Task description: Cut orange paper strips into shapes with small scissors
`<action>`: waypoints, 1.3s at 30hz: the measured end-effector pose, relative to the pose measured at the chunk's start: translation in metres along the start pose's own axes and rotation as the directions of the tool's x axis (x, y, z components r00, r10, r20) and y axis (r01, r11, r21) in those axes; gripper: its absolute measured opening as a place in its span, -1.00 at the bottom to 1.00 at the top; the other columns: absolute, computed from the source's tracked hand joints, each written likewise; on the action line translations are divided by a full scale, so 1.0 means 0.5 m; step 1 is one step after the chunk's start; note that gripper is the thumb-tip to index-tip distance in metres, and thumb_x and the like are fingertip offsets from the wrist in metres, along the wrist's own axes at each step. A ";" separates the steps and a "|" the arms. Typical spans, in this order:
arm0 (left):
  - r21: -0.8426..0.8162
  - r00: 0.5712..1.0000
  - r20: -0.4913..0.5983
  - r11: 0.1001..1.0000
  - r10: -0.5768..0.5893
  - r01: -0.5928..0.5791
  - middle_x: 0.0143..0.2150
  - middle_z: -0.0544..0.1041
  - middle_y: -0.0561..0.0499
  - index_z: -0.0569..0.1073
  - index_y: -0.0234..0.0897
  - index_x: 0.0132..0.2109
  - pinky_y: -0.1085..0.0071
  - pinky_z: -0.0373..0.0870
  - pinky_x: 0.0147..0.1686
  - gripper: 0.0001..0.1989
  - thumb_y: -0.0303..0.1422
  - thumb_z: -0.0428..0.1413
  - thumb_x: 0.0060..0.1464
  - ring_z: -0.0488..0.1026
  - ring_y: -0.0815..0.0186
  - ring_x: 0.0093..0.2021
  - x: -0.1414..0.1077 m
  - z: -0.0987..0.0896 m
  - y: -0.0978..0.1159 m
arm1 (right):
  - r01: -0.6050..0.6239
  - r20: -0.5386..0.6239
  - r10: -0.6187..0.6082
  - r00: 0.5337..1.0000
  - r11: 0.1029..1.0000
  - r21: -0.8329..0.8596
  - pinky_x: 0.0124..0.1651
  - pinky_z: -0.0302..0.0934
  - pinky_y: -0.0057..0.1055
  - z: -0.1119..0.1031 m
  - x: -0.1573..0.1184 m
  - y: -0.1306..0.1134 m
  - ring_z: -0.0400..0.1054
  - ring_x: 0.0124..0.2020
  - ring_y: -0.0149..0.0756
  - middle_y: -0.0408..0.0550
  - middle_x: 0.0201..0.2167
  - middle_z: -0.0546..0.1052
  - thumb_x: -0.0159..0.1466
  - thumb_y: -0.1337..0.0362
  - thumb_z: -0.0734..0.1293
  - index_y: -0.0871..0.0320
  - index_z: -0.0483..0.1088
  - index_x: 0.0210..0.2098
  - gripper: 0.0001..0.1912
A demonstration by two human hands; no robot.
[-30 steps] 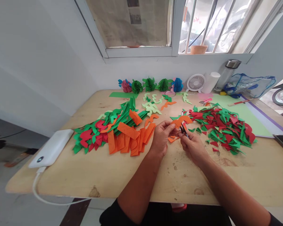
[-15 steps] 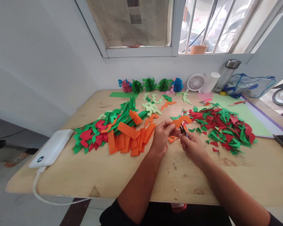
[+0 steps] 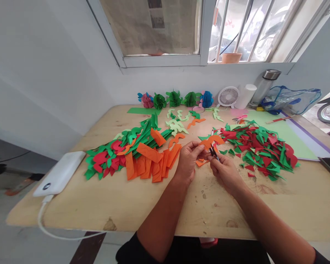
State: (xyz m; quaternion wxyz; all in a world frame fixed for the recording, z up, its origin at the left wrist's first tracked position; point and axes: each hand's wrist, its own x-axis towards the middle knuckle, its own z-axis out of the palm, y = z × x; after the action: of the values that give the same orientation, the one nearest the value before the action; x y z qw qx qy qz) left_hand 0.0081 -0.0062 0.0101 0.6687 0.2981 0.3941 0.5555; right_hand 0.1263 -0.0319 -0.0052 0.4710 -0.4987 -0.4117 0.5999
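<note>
My left hand (image 3: pixel 190 157) pinches an orange paper cutout (image 3: pixel 215 139) with a wavy outline, held just above the table. In my right hand (image 3: pixel 224 169) is a small pair of scissors (image 3: pixel 213 151), its dark blades at the lower edge of the cutout. My fingers hide much of the scissors' handles. Orange scraps (image 3: pixel 200 162) lie beneath my hands. Left of my left hand spreads a row of folded orange paper pieces (image 3: pixel 145 167) with drawn lines, beside folded green paper strips (image 3: pixel 143 141).
Red and green scraps (image 3: pixel 264 146) are heaped at the right. A white power bank (image 3: pixel 59 172) with a cable sits on the table's left edge. Along the wall stand honeycomb paper figures (image 3: pixel 174 98), a small fan (image 3: pixel 228 96), a bottle (image 3: pixel 265 88) and a clear pouch (image 3: pixel 291 99).
</note>
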 end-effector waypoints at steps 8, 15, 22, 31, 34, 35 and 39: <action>-0.003 1.000 -0.008 1.000 0.001 -0.001 -0.57 0.48 0.06 0.38 -0.31 -0.46 0.45 0.38 -0.37 -0.77 -0.31 0.27 -0.22 0.42 0.42 -0.53 0.000 0.001 0.000 | -0.012 -0.001 0.012 1.000 1.000 -0.003 -0.63 -0.36 -0.45 -0.002 0.001 0.002 -0.22 -0.70 -0.51 -0.35 -0.74 0.05 0.02 -0.03 0.41 0.11 0.30 -0.46 -0.64; 0.001 1.000 0.000 1.000 0.005 -0.005 -0.56 0.48 0.06 0.38 -0.31 -0.46 0.45 0.39 -0.37 -0.78 -0.32 0.26 -0.21 0.43 0.42 -0.52 -0.001 0.000 0.001 | 0.001 0.007 -0.001 1.000 1.000 -0.002 -0.63 -0.36 -0.45 -0.002 0.000 0.002 -0.23 -0.70 -0.52 -0.35 -0.74 0.03 0.04 -0.01 0.41 0.11 0.28 -0.49 -0.65; -0.007 1.000 -0.005 1.000 0.004 -0.004 -0.57 0.48 0.07 0.38 -0.30 -0.45 0.45 0.39 -0.37 -0.78 -0.31 0.26 -0.21 0.42 0.42 -0.53 0.000 0.001 0.000 | 0.001 0.003 -0.001 1.000 1.000 -0.012 -0.63 -0.37 -0.44 0.000 -0.002 -0.002 -0.23 -0.70 -0.52 -0.36 -0.74 0.03 0.03 -0.03 0.41 0.11 0.30 -0.48 -0.64; -0.004 1.000 0.002 1.000 0.002 -0.002 -0.56 0.49 0.06 0.38 -0.31 -0.46 0.46 0.38 -0.38 -0.79 -0.32 0.25 -0.21 0.42 0.42 -0.53 -0.001 0.000 0.001 | 0.003 0.000 -0.003 1.000 1.000 -0.011 -0.64 -0.36 -0.46 0.001 -0.003 -0.001 -0.22 -0.69 -0.53 -0.36 -0.74 0.05 0.04 -0.01 0.39 0.14 0.31 -0.46 -0.66; -0.010 1.000 0.004 1.000 0.001 -0.001 -0.56 0.49 0.06 0.37 -0.30 -0.46 0.46 0.38 -0.38 -0.79 -0.32 0.25 -0.21 0.42 0.42 -0.53 0.000 0.000 0.001 | 0.000 0.002 0.001 1.000 1.000 -0.006 -0.63 -0.37 -0.46 0.000 -0.003 -0.001 -0.23 -0.70 -0.53 -0.37 -0.74 0.05 0.05 0.00 0.39 0.14 0.32 -0.44 -0.66; -0.011 1.000 0.003 1.000 0.002 -0.002 -0.56 0.49 0.06 0.37 -0.30 -0.45 0.46 0.38 -0.38 -0.79 -0.32 0.25 -0.21 0.42 0.42 -0.53 0.000 0.000 0.000 | -0.003 0.002 0.003 1.000 1.000 -0.005 -0.63 -0.37 -0.46 0.000 -0.003 -0.001 -0.23 -0.70 -0.53 -0.37 -0.75 0.05 0.05 0.00 0.40 0.14 0.32 -0.44 -0.67; -0.008 1.000 0.002 1.000 0.003 -0.003 -0.56 0.49 0.06 0.37 -0.31 -0.45 0.46 0.38 -0.39 -0.79 -0.32 0.25 -0.21 0.42 0.42 -0.53 0.001 -0.001 -0.001 | -0.007 0.007 0.007 1.000 1.000 0.000 -0.63 -0.37 -0.45 0.000 -0.002 -0.001 -0.22 -0.70 -0.53 -0.36 -0.75 0.05 0.04 0.01 0.40 0.13 0.33 -0.43 -0.67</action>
State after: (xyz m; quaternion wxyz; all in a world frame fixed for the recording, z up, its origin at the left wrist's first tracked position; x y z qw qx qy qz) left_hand 0.0082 -0.0057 0.0093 0.6695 0.2964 0.3909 0.5577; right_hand 0.1262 -0.0327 -0.0047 0.4676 -0.4979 -0.4117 0.6032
